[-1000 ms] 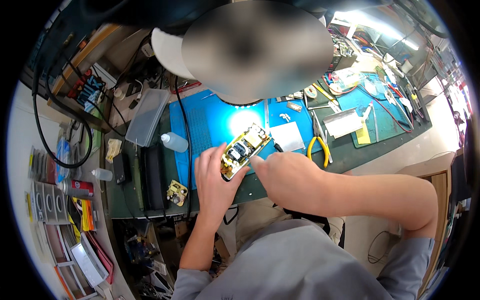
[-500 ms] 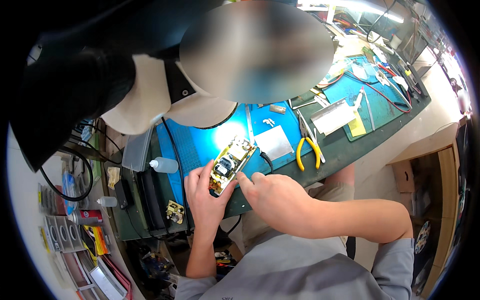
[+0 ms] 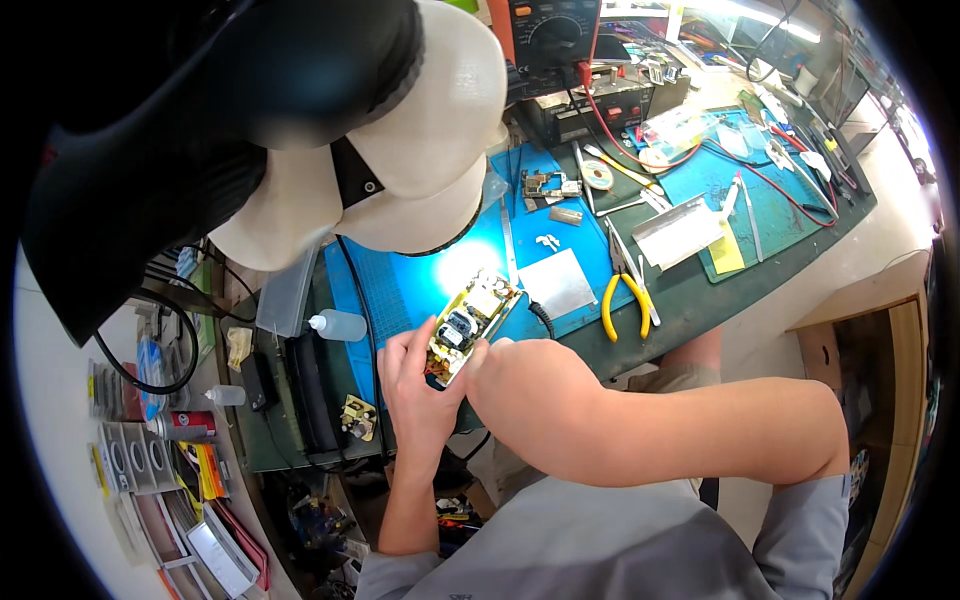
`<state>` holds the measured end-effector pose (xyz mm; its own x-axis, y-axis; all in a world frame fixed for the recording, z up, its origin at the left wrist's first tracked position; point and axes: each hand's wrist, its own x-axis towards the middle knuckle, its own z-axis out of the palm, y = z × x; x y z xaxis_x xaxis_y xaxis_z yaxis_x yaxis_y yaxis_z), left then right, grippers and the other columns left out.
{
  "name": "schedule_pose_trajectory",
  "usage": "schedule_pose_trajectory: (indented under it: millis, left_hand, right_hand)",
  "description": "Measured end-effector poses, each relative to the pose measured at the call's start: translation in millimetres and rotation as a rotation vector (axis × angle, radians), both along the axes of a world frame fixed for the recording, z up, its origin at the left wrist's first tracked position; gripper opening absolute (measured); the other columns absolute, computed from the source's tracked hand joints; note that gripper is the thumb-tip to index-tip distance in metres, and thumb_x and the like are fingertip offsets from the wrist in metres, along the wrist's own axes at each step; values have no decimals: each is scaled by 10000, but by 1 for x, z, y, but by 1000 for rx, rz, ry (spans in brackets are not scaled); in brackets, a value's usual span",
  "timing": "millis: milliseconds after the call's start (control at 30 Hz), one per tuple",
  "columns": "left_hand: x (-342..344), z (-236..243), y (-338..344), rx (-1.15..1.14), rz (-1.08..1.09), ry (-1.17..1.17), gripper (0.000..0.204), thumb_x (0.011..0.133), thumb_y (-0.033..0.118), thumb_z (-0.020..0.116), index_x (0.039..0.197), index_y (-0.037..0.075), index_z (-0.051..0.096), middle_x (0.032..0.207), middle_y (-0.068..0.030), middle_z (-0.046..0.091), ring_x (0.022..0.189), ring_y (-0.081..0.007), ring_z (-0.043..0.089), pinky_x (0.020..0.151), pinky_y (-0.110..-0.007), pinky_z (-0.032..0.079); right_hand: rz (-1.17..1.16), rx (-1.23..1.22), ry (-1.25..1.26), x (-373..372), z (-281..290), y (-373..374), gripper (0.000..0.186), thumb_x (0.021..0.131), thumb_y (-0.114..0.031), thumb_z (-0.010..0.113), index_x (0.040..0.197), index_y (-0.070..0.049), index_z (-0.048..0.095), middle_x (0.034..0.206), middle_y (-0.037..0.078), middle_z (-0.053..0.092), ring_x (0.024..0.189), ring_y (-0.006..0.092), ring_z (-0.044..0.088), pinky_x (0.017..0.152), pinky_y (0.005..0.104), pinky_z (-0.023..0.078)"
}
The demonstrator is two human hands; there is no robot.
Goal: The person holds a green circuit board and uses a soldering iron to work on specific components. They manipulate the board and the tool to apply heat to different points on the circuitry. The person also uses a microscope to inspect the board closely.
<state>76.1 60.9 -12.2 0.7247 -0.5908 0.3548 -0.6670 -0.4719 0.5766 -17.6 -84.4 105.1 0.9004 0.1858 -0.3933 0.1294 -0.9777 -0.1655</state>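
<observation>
A yellow circuit board [image 3: 468, 322] with dark and white components sits tilted above the blue cutting mat [image 3: 400, 285], lit from above by a lamp. My left hand [image 3: 415, 385] grips the board's near end from below. My right hand [image 3: 525, 385] closes over the board's right edge, fingers touching it beside the left thumb. The large white microscope head [image 3: 400, 130] hangs above and behind the board.
Yellow-handled pliers [image 3: 625, 300] and a grey square pad [image 3: 558, 283] lie right of the board. A small clear bottle [image 3: 338, 324] stands left. A second small board [image 3: 357, 417] rests near the table's front edge. A multimeter [image 3: 548, 30], red leads and tools crowd the far side.
The view has tilted, so the microscope head now fills the upper left. Both hands keep hold of the circuit board, which stays over the blue mat.
</observation>
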Motion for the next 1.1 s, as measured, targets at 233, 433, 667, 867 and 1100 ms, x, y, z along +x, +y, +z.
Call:
schedule_pose_trajectory:
  millis: [233,433,667,867,1100]
  left_hand:
    - [2,0,3,23,0,25,607,732,172,896,1272,17,667,1070,-106,598,1027,-273,575,884,-385,476]
    - [4,-2,4,8,-13,-21,645,704,228,920,1253,1,670,1042,-103,598,971,-280,559,826,-395,486]
    - [3,-2,5,3,-12,-14,651,701,222,926,1257,0,668,1049,-98,601,975,-271,560,823,-394,492]
    - [2,-1,3,-9,3,34,652,702,222,926,1257,0,669,1061,-100,599,980,-270,557,827,-393,491]
    - [3,-4,5,2,7,30,631,725,234,903,1260,-1,667,1064,-99,594,980,-274,551,828,-402,487]
  right_hand:
    - [-124,4,-231,-23,-33,7,679,783,-110,714,1365,163,494,868,85,627,793,142,656,580,240,534]
    - [-140,20,-287,-26,-39,5,640,813,-74,674,1387,141,490,880,102,624,739,162,663,577,256,547]
    - [-158,36,-319,-30,-38,4,613,813,-72,673,1370,126,514,871,95,617,741,156,667,584,253,554]
    - [-99,8,-274,-24,-31,-1,647,786,-82,705,1361,142,510,874,90,625,736,156,672,568,249,540]
    - [-48,5,41,6,3,4,630,759,-92,749,1284,174,526,864,98,671,815,170,700,579,264,548]
